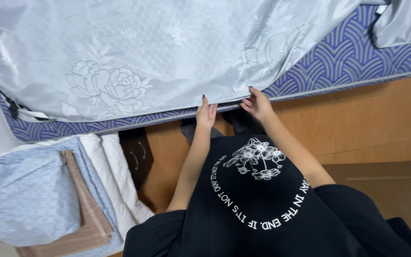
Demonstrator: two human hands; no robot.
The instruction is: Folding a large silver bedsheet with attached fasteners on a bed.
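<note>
Slippage is the likely trouble: the glossy grey sheet lies over the blue patterned mattress, its near edge barely pinched by the right hand, while the left hand rests open and flat against it, so a tug could slide it loose.

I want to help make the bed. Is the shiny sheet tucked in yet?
Not yet. The silver sheet hangs loose over the blue mattress edge, both hands at its hem.
</note>
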